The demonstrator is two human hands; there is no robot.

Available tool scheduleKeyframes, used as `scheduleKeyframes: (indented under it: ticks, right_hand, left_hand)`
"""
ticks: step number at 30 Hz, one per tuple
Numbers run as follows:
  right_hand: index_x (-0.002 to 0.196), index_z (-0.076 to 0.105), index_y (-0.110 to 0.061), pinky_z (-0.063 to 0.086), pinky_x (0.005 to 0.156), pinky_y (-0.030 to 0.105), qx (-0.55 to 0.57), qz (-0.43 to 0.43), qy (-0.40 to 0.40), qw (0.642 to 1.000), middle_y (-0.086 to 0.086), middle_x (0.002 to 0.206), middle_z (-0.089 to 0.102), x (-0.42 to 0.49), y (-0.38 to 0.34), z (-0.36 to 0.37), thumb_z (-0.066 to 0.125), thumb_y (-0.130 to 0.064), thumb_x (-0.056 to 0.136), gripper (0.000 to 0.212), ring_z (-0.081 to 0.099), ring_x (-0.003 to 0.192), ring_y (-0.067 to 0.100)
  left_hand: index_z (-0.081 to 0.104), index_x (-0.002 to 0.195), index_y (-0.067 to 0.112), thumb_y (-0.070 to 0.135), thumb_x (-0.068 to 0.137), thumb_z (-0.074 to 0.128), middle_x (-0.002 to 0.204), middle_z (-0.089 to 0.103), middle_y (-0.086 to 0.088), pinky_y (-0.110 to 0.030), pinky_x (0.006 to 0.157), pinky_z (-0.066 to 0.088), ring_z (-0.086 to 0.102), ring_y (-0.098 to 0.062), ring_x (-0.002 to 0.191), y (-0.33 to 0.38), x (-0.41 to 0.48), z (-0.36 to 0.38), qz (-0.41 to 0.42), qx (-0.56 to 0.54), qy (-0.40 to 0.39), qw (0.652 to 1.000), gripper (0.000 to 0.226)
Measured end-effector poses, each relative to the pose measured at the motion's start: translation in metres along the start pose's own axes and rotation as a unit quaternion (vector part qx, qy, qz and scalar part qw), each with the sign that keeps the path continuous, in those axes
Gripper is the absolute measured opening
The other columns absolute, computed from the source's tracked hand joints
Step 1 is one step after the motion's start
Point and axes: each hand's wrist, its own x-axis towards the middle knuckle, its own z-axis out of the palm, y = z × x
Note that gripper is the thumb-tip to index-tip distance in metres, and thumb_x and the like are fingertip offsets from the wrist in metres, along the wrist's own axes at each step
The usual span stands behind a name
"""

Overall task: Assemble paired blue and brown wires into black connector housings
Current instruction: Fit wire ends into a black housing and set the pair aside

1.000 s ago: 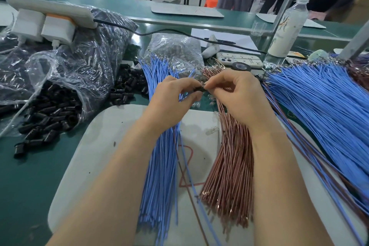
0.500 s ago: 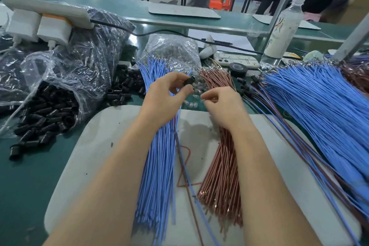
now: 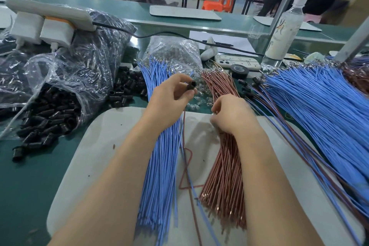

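On the counter (image 3: 30, 185) a blue wire bundle (image 3: 161, 175) is laid beside a brown wire bundle (image 3: 225, 175). The right hand (image 3: 231, 115) is curled onto the brown one, grip indiscernible; in the left hand (image 3: 169, 102) a black connector housing (image 3: 192, 85) is pinched

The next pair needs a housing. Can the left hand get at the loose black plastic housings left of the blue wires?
Probably: the heap of loose black plastic housings lies uncovered just beside the blue wire bundle, but the left hand now pinches one black housing.
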Motion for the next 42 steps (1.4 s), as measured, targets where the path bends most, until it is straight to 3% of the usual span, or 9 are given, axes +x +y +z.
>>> scheduleKeyframes:
  ticks: [10, 14, 17, 19, 21, 24, 30, 34, 42]
  right_hand:
    - [0.102, 0.062, -0.017, 0.049, 0.083, 0.035, 0.005, 0.003, 0.006, 1.0, 0.006, 0.105, 0.064, 0.001, -0.003, 0.004, 0.058, -0.011, 0.085, 0.018, 0.058, 0.099, 0.027]
    - [0.08, 0.059, -0.027, 0.046, 0.081, 0.031, 0.082, -0.016, 0.041, 0.996, 0.002, 0.105, 0.063, 0.003, 0.0, -0.001, 0.064, -0.014, 0.087, 0.015, 0.058, 0.095, 0.021]
    - [0.082, 0.054, -0.027, 0.042, 0.074, 0.018, 0.239, -0.077, 0.137, 0.958, -0.003, 0.095, 0.061, 0.001, 0.0, -0.008, 0.066, -0.017, 0.088, 0.016, 0.06, 0.083, 0.009]
    - [0.083, 0.054, -0.021, 0.052, 0.072, 0.018, 0.392, -0.115, 0.128, 0.904, -0.001, 0.083, 0.063, -0.003, -0.004, -0.012, 0.065, -0.011, 0.089, 0.016, 0.067, 0.07, 0.008]
    - [0.083, 0.058, -0.016, 0.057, 0.065, 0.024, 0.457, -0.14, 0.1, 0.873, 0.003, 0.075, 0.065, -0.007, -0.007, -0.014, 0.064, -0.004, 0.088, 0.014, 0.069, 0.063, 0.013]
    - [0.083, 0.065, -0.015, 0.056, 0.062, 0.019, 0.446, -0.168, 0.115, 0.872, -0.003, 0.07, 0.068, -0.009, -0.011, -0.015, 0.066, -0.002, 0.086, 0.013, 0.067, 0.061, 0.01]
    - [0.103, 0.072, -0.013, 0.054, 0.08, 0.018, 0.37, -0.182, 0.1, 0.905, -0.002, 0.086, 0.072, -0.009, -0.009, -0.017, 0.063, -0.007, 0.088, 0.019, 0.069, 0.082, 0.005]
    - [0.107, 0.07, -0.016, 0.054, 0.084, 0.022, 0.346, -0.196, 0.107, 0.911, -0.005, 0.089, 0.07, -0.009, -0.01, -0.017, 0.056, -0.002, 0.09, 0.026, 0.068, 0.081, 0.0]
    - [0.09, 0.063, -0.015, 0.052, 0.076, 0.022, 0.295, -0.233, 0.182, 0.909, -0.011, 0.078, 0.063, -0.011, -0.012, -0.014, 0.064, -0.002, 0.085, 0.014, 0.061, 0.074, 0.005]
  left_hand:
    - [0.059, 0.097, 0.017, -0.002, 0.09, 0.055, 0.102, 0.069, -0.004, -0.027, 0.096, 0.049, 0.065, -0.01, 0.099, 0.002, -0.002, 0.002, 0.005, -0.023, -0.024, 0.999, 0.02]
    - [0.059, 0.099, 0.014, -0.002, 0.091, 0.054, 0.103, 0.069, -0.003, -0.025, 0.096, 0.049, 0.064, -0.008, 0.1, 0.004, -0.002, 0.001, 0.002, -0.016, -0.025, 1.0, 0.019]
    - [0.06, 0.101, 0.014, 0.001, 0.091, 0.055, 0.104, 0.069, -0.001, -0.024, 0.095, 0.049, 0.064, -0.007, 0.1, 0.004, -0.002, 0.002, -0.005, -0.012, -0.024, 1.0, 0.017]
    - [0.06, 0.103, 0.013, 0.002, 0.092, 0.055, 0.103, 0.07, -0.002, -0.024, 0.095, 0.05, 0.065, -0.007, 0.099, 0.005, -0.002, 0.002, -0.008, -0.016, -0.021, 1.0, 0.016]
    - [0.059, 0.104, 0.012, 0.002, 0.092, 0.055, 0.103, 0.07, -0.004, -0.027, 0.094, 0.05, 0.065, -0.011, 0.098, 0.006, -0.003, 0.002, -0.01, -0.017, -0.021, 1.0, 0.016]
    - [0.059, 0.106, 0.012, 0.004, 0.092, 0.055, 0.103, 0.07, -0.005, -0.033, 0.095, 0.05, 0.065, -0.015, 0.099, 0.007, -0.002, 0.002, -0.014, -0.009, -0.025, 1.0, 0.016]
    - [0.058, 0.104, 0.016, 0.006, 0.093, 0.056, 0.101, 0.07, -0.002, -0.026, 0.093, 0.05, 0.066, -0.01, 0.096, 0.009, -0.003, 0.001, -0.014, -0.002, -0.03, 0.999, 0.015]
    - [0.058, 0.102, 0.018, 0.006, 0.093, 0.055, 0.101, 0.07, -0.003, -0.033, 0.094, 0.05, 0.066, -0.013, 0.097, 0.009, -0.003, 0.001, -0.012, 0.006, -0.031, 0.999, 0.015]
    - [0.06, 0.101, 0.022, 0.01, 0.093, 0.056, 0.098, 0.07, 0.0, -0.037, 0.093, 0.05, 0.065, -0.013, 0.095, 0.007, -0.005, 0.002, 0.005, 0.038, -0.033, 0.999, 0.015]
